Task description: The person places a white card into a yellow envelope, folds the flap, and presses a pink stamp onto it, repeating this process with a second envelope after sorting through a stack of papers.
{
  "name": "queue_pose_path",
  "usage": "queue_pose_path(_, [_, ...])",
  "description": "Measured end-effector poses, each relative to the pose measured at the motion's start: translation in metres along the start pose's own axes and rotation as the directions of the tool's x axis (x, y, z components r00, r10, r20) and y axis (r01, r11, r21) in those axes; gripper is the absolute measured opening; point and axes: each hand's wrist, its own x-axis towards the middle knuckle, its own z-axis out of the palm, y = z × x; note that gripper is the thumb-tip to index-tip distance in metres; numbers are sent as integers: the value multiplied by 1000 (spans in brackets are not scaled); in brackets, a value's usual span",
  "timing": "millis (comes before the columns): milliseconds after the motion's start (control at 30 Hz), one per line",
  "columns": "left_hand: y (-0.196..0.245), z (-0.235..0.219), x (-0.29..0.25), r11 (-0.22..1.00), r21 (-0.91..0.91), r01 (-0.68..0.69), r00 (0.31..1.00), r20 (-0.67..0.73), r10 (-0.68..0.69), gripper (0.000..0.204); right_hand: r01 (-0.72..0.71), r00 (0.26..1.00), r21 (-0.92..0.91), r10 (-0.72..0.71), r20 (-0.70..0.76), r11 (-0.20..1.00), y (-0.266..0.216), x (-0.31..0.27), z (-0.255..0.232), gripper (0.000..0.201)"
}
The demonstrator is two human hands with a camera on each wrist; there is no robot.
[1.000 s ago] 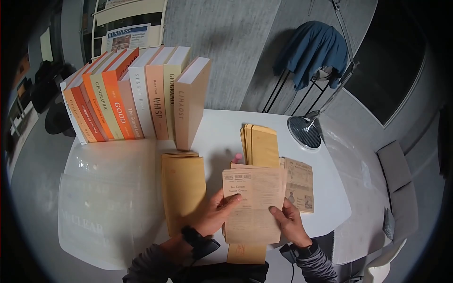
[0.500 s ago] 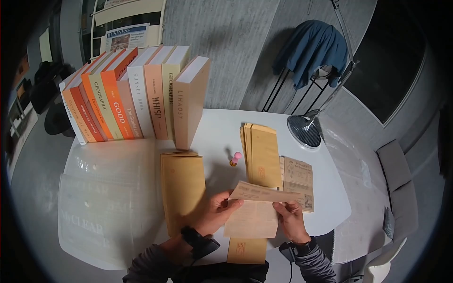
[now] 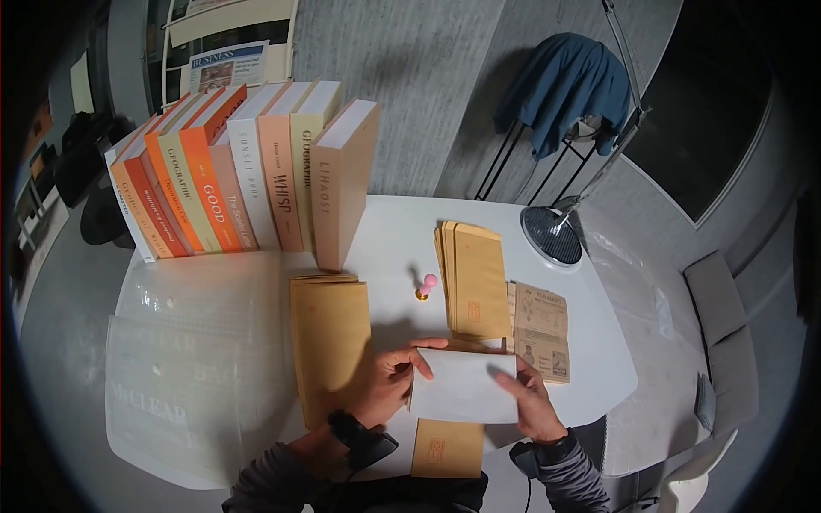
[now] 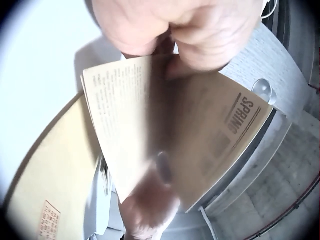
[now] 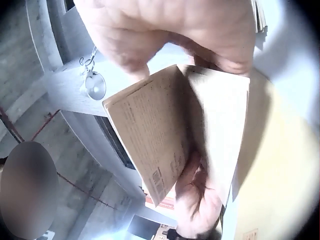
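Note:
Both hands hold a printed newsprint-style sheet between them, folded into a V. Its plain white outer side faces up in the head view, and the heading "SPRING" shows inside the fold in the left wrist view. My left hand pinches the sheet's left edge. At the right edge my right hand grips it, thumb on the white side and fingers partly hidden behind. Just below the sheet lies a brown envelope with a red printed mark.
Brown envelopes are stacked at left and behind the sheet. A printed leaflet lies at right. A small pink-knobbed thing with a gold base stands mid-table. Books, clear plastic bags and a lamp base border the table.
The sheet was held flat with its print up. Its top edge has been folded down toward me, so its white back now shows. The hands stay at its sides.

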Motion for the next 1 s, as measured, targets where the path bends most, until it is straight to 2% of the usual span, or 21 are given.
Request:
queue_pose_path(33, [3,2,0,999,-44,23,1000,-16,-24,36,6,999,-39,-5,34,999,9,2,-5,23])
queue_pose_path(100, [6,13,4,955,-286,80,992,-70,-104,31,31,998,-63,-28,50,998,16,4,-10,25])
queue_pose_path(133, [8,15,5,914,-393,99,990,-57,-131,27,48,998,-48,-46,31,998,17,5,-12,26])
queue_pose_path(200, [12,17,7,796,-591,132,984,-21,-179,33,92,996,-36,-91,14,995,19,7,-13,27])
queue_pose_path(267, [0,16,7,943,-320,90,995,-15,-100,35,145,989,-41,-145,16,989,21,8,-12,26])
queue_pose_path(300, [-8,15,6,983,-173,61,998,-2,-62,36,122,992,-46,-123,-1,991,23,8,-10,27])
queue_pose_path(400, [-19,11,-1,998,-12,64,996,57,-63,31,38,999,-19,-39,-26,999,24,5,9,29])
queue_pose_path(500, [-18,7,2,993,-97,66,998,-2,-67,28,-73,994,63,67,86,995,26,9,9,30])
queue_pose_path(600, [-15,6,3,998,8,55,998,-13,-55,28,-45,997,10,45,68,999,26,14,1,29])
queue_pose_path(633, [-11,7,4,996,-66,67,998,11,-67,28,-30,998,-16,31,56,999,26,16,-3,28])
queue_pose_path(700, [-2,15,6,973,-210,98,994,60,-88,28,-10,1000,80,10,-7,997,23,17,-8,25])
queue_pose_path(800, [2,17,5,966,-160,205,976,104,-190,28,21,997,162,-9,-70,987,17,23,-13,24])
queue_pose_path(867, [3,15,5,978,-106,182,975,148,-166,27,73,992,166,-55,-114,983,15,32,-18,28])
queue_pose_path(1000, [1,16,3,993,31,114,980,160,-118,29,69,986,255,-26,-167,964,-5,57,-34,34])
